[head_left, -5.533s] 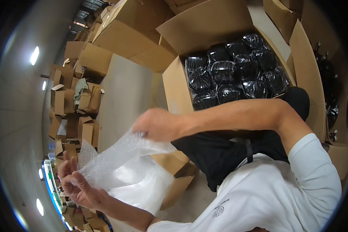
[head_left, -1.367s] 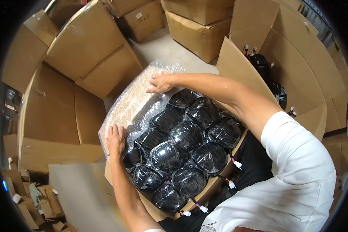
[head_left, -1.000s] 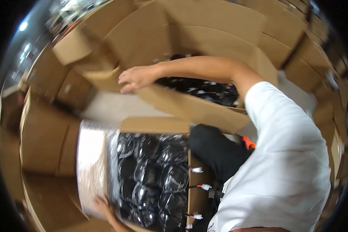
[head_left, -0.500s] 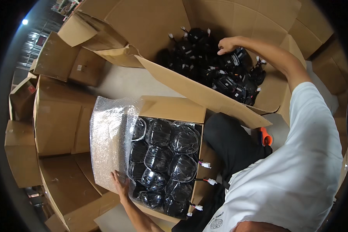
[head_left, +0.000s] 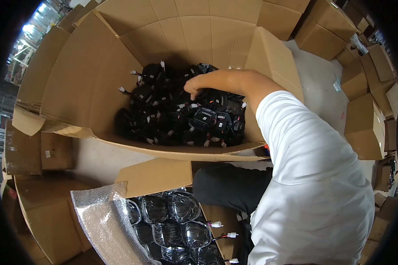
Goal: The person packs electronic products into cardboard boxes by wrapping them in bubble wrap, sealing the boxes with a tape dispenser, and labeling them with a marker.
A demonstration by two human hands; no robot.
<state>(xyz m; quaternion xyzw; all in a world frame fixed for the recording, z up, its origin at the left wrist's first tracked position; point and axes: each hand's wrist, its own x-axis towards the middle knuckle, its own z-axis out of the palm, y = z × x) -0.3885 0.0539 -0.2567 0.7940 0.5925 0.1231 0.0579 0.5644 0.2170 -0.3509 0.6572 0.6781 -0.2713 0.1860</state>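
My right hand (head_left: 193, 87) reaches into the large open carton (head_left: 234, 39), over a heap of black lamp-like units (head_left: 161, 99) with short wires and white plugs. Its fingers are closed and bent downward; what they hold, if anything, is hidden among the dark units. Below the carton, a smaller cardboard box (head_left: 159, 176) holds rows of similar black units in clear plastic film (head_left: 168, 233), several of their plugs hanging over its right side. A sheet of bubble wrap (head_left: 104, 221) is folded out over that box's left edge. My left hand is out of view.
My bent knee (head_left: 227, 185) in dark trousers is between the two boxes. Stacked cartons (head_left: 44, 212) stand on the left, and more cardboard boxes (head_left: 362, 126) on the right. Pale floor (head_left: 97, 161) shows between the cartons.
The view has swung up and to the right, so the large carton sits more central and the smaller box lower. My left hand, earlier at the bubble wrap, has left the picture.
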